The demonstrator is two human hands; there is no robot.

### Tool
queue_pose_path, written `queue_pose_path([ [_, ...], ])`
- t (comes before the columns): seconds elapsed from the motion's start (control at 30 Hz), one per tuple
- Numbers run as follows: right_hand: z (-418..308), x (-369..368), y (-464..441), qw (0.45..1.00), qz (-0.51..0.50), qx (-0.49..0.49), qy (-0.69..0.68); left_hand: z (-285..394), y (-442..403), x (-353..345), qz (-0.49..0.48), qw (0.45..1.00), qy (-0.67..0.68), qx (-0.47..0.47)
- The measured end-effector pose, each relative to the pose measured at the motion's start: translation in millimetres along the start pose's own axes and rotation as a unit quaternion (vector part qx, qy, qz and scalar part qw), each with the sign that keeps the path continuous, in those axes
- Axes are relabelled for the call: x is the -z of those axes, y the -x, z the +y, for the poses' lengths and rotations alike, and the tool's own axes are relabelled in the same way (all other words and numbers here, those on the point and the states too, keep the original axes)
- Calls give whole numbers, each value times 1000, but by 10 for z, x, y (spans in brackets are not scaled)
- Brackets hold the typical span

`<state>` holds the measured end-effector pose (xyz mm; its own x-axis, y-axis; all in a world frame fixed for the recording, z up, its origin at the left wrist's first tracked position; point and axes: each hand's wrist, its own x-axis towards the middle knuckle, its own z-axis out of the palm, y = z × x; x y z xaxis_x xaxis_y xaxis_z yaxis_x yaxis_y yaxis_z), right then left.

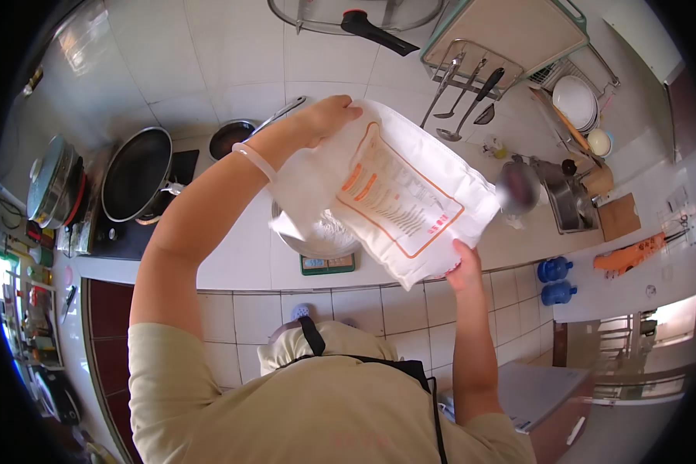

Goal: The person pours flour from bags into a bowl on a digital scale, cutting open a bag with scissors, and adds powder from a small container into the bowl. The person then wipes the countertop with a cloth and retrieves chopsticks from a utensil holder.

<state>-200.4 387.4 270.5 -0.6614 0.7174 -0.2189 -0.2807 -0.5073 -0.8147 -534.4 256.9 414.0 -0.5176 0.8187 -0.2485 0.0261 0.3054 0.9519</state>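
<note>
A large white bag [410,201] with orange and red print is held tilted in the air. My left hand [331,120] grips its upper left edge near the open end. At its lower right corner my right hand [465,267] pinches the bag. Below the bag's left end, a metal bowl [334,246] holds white powder and stands on a green scale [329,264] on the counter. The bag covers part of the bowl.
On the left, a black pan [138,174] rests on the stove by a glass-lidded pot [54,182]. A small pan [230,138] sits behind. Utensils [472,100] hang on the wall; a sink [574,203] is at right.
</note>
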Motion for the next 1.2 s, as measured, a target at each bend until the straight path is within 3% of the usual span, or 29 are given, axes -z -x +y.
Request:
queue_pose_path([
  [0.17, 330, -212, 65, 996, -74, -50, -12, -67, -50, -308, -85, 994, 45, 55],
  [0.37, 712, -424, 64, 994, -62, -67, -62, -677, -377, -894, -55, 981, 177, 53],
  [0.43, 786, -595, 32, 998, -51, -27, -7, -1130, -661, -1166, -26, 985, 160, 51],
  [0.5, 823, -720, -72, 991, -10, -10, 133, -1266, -599, -1493, 91, 995, 41, -3],
  [0.63, 860, -994, -77, 1000, 8, 23, -10, -1251, -473, -1651, 154, 986, 65, -2],
  [0.7, 1070, -908, -138, 999, 39, 24, -25, -1146, -276, -1599, 98, 983, 147, 42],
  [0.73, 1215, -794, -212, 997, 60, 2, -47, -1389, -414, -1687, 128, 988, 86, -30],
  [0.8, 1306, -751, -184, 994, 81, -19, -68, -1408, -291, -1641, 33, 998, -16, -58],
  [0.87, 1236, -831, -75, 986, 124, 33, -109, -1337, 207, -1539, 28, 975, -73, -206],
  [0.9, 1233, -720, -36, 985, 126, 35, -110, -1277, 497, -1412, 16, 959, -1, -282],
  [0.93, 1237, -520, 18, 984, 127, -33, -120, -1218, 784, -1221, 2, 932, 72, -355],
  [0.97, 1240, -390, 50, 978, 129, -99, -132, -1187, 1017, -959, 32, 931, 52, -359],
  [1.0, 1240, -372, 80, 976, 153, -90, -123, -1277, 1122, -700, 130, 918, -13, -375],
  [1.03, 1258, -260, 89, 975, 162, -84, -128, -1587, 1090, -472, 202, 920, 12, -337],
  [1.1, 1375, 84, 218, 955, 136, -110, -241, -1789, 1041, -222, 265, 919, 229, -181],
  [1.13, 1419, 118, 332, 977, 118, -48, -174, -1886, 958, -254, 255, 922, 227, -180],
  [1.17, 1466, 154, 448, 988, 107, 17, -107, -2015, 879, -315, 141, 917, 367, -64],
  [1.2, 1516, 302, 458, 975, 103, -35, -192, -2067, 825, -391, 20, 870, 489, 57],
])
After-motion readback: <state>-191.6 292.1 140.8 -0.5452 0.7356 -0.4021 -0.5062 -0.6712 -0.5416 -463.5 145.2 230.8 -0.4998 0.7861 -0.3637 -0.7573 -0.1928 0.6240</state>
